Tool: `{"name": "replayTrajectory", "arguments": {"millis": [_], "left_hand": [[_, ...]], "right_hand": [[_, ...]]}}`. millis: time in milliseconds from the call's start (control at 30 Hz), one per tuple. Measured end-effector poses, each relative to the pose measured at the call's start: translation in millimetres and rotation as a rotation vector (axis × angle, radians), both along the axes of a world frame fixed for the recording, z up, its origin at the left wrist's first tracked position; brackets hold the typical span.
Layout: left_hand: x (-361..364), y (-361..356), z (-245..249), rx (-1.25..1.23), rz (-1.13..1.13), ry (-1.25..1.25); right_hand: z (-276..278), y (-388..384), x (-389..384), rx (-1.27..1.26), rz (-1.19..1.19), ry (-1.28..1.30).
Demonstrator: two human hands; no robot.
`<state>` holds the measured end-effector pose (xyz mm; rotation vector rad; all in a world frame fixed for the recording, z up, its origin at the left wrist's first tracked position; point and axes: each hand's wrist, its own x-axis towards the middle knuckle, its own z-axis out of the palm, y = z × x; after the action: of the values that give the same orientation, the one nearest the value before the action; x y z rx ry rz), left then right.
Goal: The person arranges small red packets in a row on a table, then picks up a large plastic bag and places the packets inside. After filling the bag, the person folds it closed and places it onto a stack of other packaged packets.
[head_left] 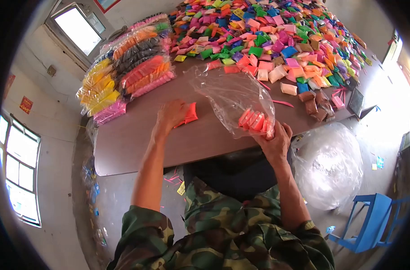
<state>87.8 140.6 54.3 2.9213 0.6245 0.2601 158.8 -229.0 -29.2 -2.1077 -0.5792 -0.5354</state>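
Item 1: clear bag [232, 96]. It lies on the near part of the bench [137, 139] with its mouth gaping toward the far side. My right hand [274, 141] is clenched on its lower end. Inside is a row of orange packets [257, 121] standing on edge, just above that hand.

Item 2: red packet [190, 114]. It lies flat on the bench just left of the bag, under the fingers of my left hand [171, 114]. I cannot tell whether that hand grips it or only presses on it.

Handling, as I judge it: the film is thin, limp and slippery, almost weightless, and prone to collapse. It is best held at a gathered corner or the mouth rim. The packets look small, soft, light and sleek-wrapped, so I would pinch them across the flat faces.

Surface: brown, smooth and matt. The far end carries a heap of coloured packets [277, 40], and filled bags [124, 74] are stacked at the left.

Room: pale walls, with windows [18, 168] on the left. On the floor at right are a large clear sack [328, 164] and a blue stool [367, 220], with scraps lying about.
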Motion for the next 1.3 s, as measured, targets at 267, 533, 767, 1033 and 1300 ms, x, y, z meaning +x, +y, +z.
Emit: {"name": "replayTrajectory", "arguments": {"millis": [267,533,767,1033,1300], "left_hand": [[18.6,-10.5,7.3,-0.059,-0.032,0.199],[-6.0,-36.4,46.8,-0.463,-0.03,0.369],[-30.1,-37.6,43.5,-0.187,-0.262,0.058],[-34.5,-38.0,52.2,-0.318,-0.211,-0.228],[-14.9,-96.3,85.0,-0.735,-0.215,-0.305]], "right_hand": [[-6.4,-0.4,3.8,-0.001,0.023,0.011],[-4.3,-1.3,2.2,0.019,0.026,0.01],[-3.7,-1.5,0.7,0.04,0.017,0.018],[-7.5,0.3,1.3,0.058,0.012,-0.015],[-7.0,-0.1,1.6,0.036,0.014,-0.003]]}}
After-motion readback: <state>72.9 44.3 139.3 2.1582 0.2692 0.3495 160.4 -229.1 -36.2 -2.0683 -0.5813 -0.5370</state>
